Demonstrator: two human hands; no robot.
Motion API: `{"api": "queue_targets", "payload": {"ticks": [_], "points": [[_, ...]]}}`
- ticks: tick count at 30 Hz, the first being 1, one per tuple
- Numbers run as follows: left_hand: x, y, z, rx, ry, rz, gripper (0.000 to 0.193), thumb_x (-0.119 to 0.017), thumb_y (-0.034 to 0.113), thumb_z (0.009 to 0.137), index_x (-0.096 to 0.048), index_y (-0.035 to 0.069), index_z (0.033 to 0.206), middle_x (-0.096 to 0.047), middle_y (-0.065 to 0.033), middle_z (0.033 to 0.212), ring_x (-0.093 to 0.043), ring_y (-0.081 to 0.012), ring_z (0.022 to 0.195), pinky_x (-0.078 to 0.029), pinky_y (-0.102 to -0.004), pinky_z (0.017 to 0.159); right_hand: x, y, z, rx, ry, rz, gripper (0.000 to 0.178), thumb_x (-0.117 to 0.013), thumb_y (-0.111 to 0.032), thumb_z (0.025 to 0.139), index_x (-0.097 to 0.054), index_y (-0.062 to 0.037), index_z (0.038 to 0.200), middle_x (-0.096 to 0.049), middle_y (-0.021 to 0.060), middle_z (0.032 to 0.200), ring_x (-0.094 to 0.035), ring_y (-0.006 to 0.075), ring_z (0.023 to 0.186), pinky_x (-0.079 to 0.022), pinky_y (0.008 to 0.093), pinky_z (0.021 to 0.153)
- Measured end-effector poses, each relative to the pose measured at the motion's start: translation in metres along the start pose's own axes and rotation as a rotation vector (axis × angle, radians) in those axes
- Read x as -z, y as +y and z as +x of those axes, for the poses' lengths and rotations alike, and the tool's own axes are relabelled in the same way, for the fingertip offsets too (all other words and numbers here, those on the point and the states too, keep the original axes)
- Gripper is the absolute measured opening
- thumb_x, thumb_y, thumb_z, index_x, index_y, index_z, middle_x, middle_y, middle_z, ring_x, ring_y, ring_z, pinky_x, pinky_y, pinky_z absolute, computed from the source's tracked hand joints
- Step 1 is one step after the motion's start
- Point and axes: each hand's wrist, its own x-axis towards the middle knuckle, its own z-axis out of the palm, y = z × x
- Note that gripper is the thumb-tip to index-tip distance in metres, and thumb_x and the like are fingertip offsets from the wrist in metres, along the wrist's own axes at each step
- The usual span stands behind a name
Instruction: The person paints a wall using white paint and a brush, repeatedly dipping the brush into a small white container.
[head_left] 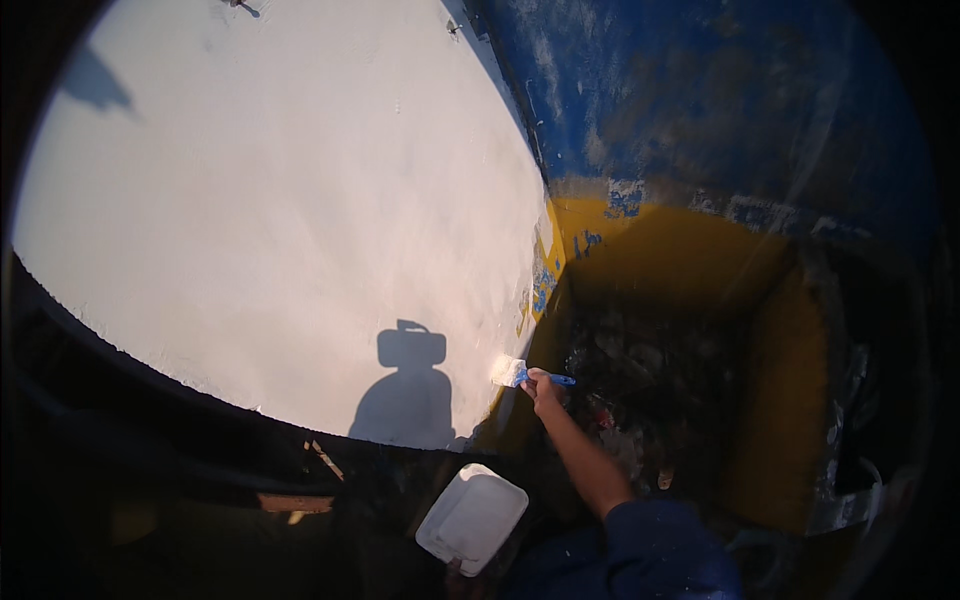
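Observation:
My right hand (543, 390) is closed round a paintbrush (516, 372) with a blue handle. Its bristles are loaded with white and press against the large white wall (300, 200), close to where that surface meets a yellow and blue one. Below, a shallow white plastic tray (472, 520) with rounded corners is tilted toward me. My left hand (461, 580) grips the tray's lower edge; most of it is lost in dark shadow.
A blue wall (700, 90) with a flaking yellow lower band (680, 250) rises at the right. Beneath it, a yellow-sided bin (790, 400) holds dark litter. Wood scraps (296, 503) lie in shadow under the white wall's edge. My shadow falls on the white surface.

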Motion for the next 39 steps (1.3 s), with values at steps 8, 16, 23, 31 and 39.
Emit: {"api": "queue_targets", "payload": {"ticks": [8, 16, 23, 31, 39], "points": [[-0.026, 0.013, -0.023, 0.014, -0.033, -0.001, 0.056, -0.056, 0.021, 0.084, -0.035, 0.003, 0.134, -0.047, -0.0107, 0.131, -0.046, -0.0231, 0.119, -0.033, -0.0374, 0.104, -0.075, -0.035, -0.139, 0.216, -0.091, -0.124, 0.007, -0.062, 0.004, 0.076, -0.061, 0.0021, 0.082, -0.063, 0.0098, 0.079, -0.063, 0.0195, 0.069, -0.057, 0.0308, 0.063], [0.034, -0.007, 0.009, 0.012, -0.159, 0.010, 0.058, -0.056, 0.023, 0.084, -0.034, 0.003, 0.134, -0.049, -0.0106, 0.129, -0.048, -0.0236, 0.116, -0.037, -0.0364, 0.100, -0.076, -0.029, -0.156, -0.007, -0.331, 0.235, 0.017, -0.063, 0.001, 0.079, -0.057, 0.0056, 0.094, -0.061, 0.0138, 0.090, -0.063, 0.0208, 0.079, -0.055, 0.0307, 0.072], [0.005, 0.012, 0.026, -0.049, -0.337, 0.009, 0.059, -0.057, 0.021, 0.084, -0.031, 0.003, 0.134, -0.048, -0.0149, 0.128, -0.046, -0.0296, 0.117, -0.034, -0.0440, 0.103, 0.000, 0.038, -0.048, 0.100, 0.305, -0.212, 0.017, -0.064, 0.000, 0.074, -0.059, 0.0021, 0.090, -0.061, 0.0102, 0.089, -0.063, 0.0180, 0.074, -0.055, 0.0281, 0.060], [-0.014, 0.028, -0.002, 0.067, -0.373, -0.041, 0.054, -0.056, 0.022, 0.086, -0.034, 0.003, 0.131, -0.050, -0.0149, 0.125, -0.050, -0.0275, 0.113, -0.040, -0.0405, 0.097, -0.061, -0.029, -0.150, 0.054, -0.274, 0.111, 0.016, -0.061, 0.004, 0.077, -0.058, 0.0034, 0.093, -0.062, 0.0116, 0.085, -0.064, 0.0199, 0.072, -0.055, 0.0299, 0.070], [-0.046, 0.020, 0.032, 0.076, -0.381, 0.045, 0.055, -0.057, 0.020, 0.084, -0.034, 0.004, 0.132, -0.051, -0.0145, 0.122, -0.050, -0.0292, 0.110, -0.040, -0.0420, 0.095, 0.036, 0.050, -0.023, -0.014, 0.074, -0.063, 0.016, -0.063, -0.003, 0.075, -0.061, -0.0031, 0.091, -0.063, 0.0078, 0.086, -0.063, 0.0192, 0.078, -0.056, 0.0308, 0.072]]}}
